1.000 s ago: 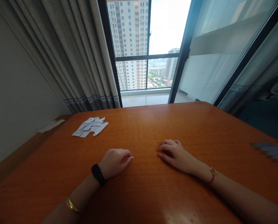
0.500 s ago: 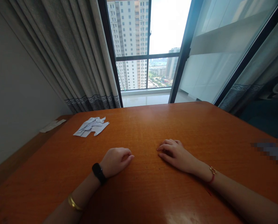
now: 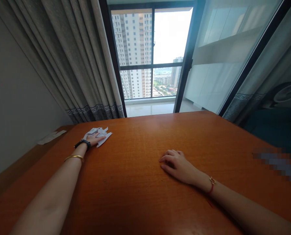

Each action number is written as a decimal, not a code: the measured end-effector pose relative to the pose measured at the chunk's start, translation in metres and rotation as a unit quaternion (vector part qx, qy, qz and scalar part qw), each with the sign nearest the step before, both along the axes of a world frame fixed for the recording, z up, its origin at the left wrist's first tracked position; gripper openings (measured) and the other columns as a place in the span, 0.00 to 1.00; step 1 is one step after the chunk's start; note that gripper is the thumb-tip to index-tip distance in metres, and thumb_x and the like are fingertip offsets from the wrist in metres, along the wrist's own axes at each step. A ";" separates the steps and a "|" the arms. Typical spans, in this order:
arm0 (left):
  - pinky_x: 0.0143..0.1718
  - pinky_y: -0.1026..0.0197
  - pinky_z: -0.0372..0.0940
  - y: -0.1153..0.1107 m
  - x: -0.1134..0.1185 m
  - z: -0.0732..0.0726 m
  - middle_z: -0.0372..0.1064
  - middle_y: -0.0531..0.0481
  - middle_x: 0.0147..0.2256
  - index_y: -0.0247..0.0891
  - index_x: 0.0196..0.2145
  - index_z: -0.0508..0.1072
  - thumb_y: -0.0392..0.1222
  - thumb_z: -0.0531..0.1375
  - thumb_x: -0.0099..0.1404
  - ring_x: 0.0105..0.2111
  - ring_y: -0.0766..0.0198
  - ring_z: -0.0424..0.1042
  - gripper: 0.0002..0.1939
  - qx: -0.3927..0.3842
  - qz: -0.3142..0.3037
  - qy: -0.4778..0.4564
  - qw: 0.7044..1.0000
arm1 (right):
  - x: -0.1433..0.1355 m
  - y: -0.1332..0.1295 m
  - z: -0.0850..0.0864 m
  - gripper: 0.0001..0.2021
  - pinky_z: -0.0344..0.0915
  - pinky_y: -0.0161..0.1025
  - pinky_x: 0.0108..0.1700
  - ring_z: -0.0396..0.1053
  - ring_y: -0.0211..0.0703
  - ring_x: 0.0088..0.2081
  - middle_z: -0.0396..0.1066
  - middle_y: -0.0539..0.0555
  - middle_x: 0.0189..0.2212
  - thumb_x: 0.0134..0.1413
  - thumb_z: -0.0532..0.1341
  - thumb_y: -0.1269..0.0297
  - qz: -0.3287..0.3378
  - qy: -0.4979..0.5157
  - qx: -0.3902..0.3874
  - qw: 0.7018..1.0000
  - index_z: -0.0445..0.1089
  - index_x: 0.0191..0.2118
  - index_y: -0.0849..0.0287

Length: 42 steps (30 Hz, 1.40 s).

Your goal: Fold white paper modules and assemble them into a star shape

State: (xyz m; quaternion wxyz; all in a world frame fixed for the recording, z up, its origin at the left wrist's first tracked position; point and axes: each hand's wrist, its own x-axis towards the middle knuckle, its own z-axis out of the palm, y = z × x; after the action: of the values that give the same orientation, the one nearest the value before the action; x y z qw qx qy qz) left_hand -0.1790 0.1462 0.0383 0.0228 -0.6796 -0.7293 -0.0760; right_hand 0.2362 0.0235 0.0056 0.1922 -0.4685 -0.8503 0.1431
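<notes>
At the table's far left, my left hand point(image 3: 94, 139) lies on a loose pile of torn white paper point(image 3: 105, 138), its fingers stretched out over the scraps. The hand hides part of the pile. A black watch and a gold bangle circle that arm. My right hand point(image 3: 176, 165) rests on the brown wooden table point(image 3: 133, 182) right of the middle. Its fingers are loosely bent and apart, with nothing held in them. A red cord bracelet is on that wrist.
A pale flat strip point(image 3: 51, 137) lies beyond the table's left edge, by the wall. Grey curtains point(image 3: 86, 65) hang behind the table, beside a sliding glass door with a balcony. A blurred patch point(image 3: 279, 164) covers something at the right edge. A dark fan point(image 3: 285, 94) stands at the far right.
My left hand has moved from the table's middle, forward and left, onto the torn paper, and its fingers have stretched out. The right hand keeps its place; the view has shifted slightly.
</notes>
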 end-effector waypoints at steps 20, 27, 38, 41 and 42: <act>0.56 0.24 0.36 -0.026 0.139 -0.009 0.18 0.44 0.68 0.53 0.67 0.37 0.72 0.47 0.58 0.65 0.32 0.25 0.45 -0.046 -0.040 -0.153 0.986 | -0.013 -0.017 -0.004 0.23 0.55 0.51 0.55 0.59 0.53 0.55 0.62 0.60 0.55 0.57 0.57 0.61 0.021 0.005 0.058 0.998 0.61 0.58 0.53; 0.56 0.28 0.41 0.039 0.014 -0.005 0.43 0.35 0.65 0.26 0.65 0.46 0.68 0.40 0.65 0.62 0.27 0.40 0.45 -0.046 0.097 -0.073 0.991 | -0.015 -0.016 0.003 0.17 0.55 0.52 0.53 0.61 0.52 0.51 0.66 0.58 0.53 0.58 0.56 0.59 0.028 -0.030 0.019 0.999 0.67 0.53 0.51; 0.60 0.37 0.45 -0.041 0.105 -0.011 0.54 0.44 0.62 0.47 0.65 0.49 0.65 0.41 0.66 0.62 0.46 0.54 0.36 -0.134 -0.219 -0.120 0.959 | -0.012 -0.008 -0.002 0.14 0.52 0.51 0.52 0.61 0.50 0.51 0.67 0.56 0.53 0.62 0.53 0.61 0.027 -0.073 0.051 0.996 0.69 0.50 0.49; 0.59 0.49 0.53 -0.057 0.128 -0.014 0.53 0.40 0.63 0.39 0.65 0.51 0.64 0.52 0.61 0.61 0.48 0.56 0.41 -0.115 -0.247 -0.169 0.947 | -0.013 0.009 -0.004 0.15 0.52 0.52 0.52 0.62 0.51 0.52 0.68 0.57 0.52 0.63 0.52 0.62 0.006 -0.094 0.080 0.992 0.69 0.52 0.48; 0.59 0.51 0.54 -0.058 0.132 -0.017 0.53 0.39 0.63 0.37 0.65 0.51 0.62 0.56 0.59 0.61 0.49 0.56 0.43 -0.099 -0.252 -0.184 0.945 | -0.013 0.016 -0.004 0.15 0.52 0.53 0.53 0.63 0.51 0.52 0.68 0.57 0.52 0.63 0.52 0.63 0.000 -0.102 0.087 0.991 0.69 0.52 0.48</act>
State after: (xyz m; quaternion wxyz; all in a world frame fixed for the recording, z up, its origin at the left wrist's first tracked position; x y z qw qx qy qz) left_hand -0.0471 0.0881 0.0218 -0.1989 -0.8141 -0.5298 -0.1303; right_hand 0.2232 0.0391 0.0013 0.1443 -0.4624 -0.8746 0.0198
